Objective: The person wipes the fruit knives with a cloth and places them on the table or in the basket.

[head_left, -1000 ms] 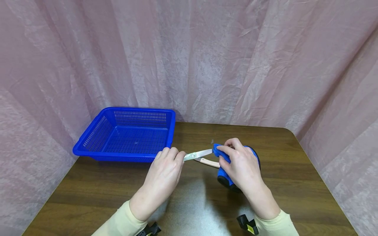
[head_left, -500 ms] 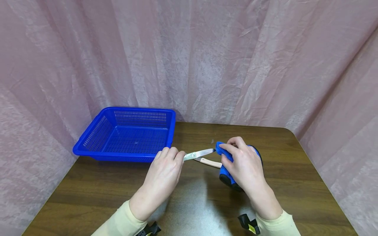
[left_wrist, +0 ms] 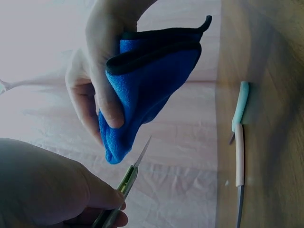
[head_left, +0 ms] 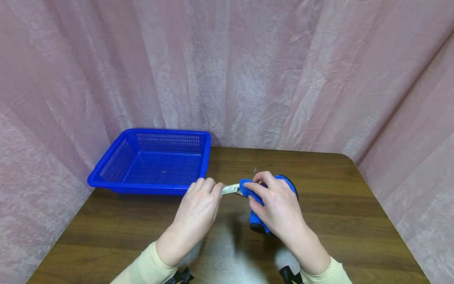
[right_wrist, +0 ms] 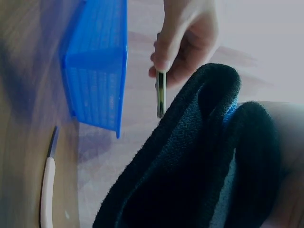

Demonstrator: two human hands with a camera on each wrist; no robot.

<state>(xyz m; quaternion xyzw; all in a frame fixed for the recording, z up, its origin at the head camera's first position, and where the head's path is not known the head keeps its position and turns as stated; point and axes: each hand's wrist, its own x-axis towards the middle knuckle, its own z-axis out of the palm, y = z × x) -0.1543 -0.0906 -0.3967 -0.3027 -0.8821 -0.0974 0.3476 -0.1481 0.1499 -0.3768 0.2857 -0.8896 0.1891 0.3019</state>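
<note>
My left hand (head_left: 196, 209) grips a small folding knife (head_left: 229, 189) by its pale green handle, the blade unfolded and pointing right. In the left wrist view the narrow blade (left_wrist: 142, 152) rises close beside the lower fold of a blue cloth (left_wrist: 147, 90) with black edging. My right hand (head_left: 278, 203) pinches that folded cloth between thumb and fingers. From the head, the cloth overlaps most of the blade. On the table below lie a knife with a cream handle (left_wrist: 240, 154) and a thing with a mint handle (left_wrist: 241, 104), largely hidden from the head by the cloth.
A blue plastic basket (head_left: 142, 185) with slotted sides stands at the back left, its right front corner close behind my left hand. The wooden table (head_left: 340, 197) ends at a pink curtain (head_left: 248, 79) along the back.
My right hand first drew the cloth slightly right, off the blade tip, then brought it left so it covers most of the blade. The left hand and knife have stayed put.
</note>
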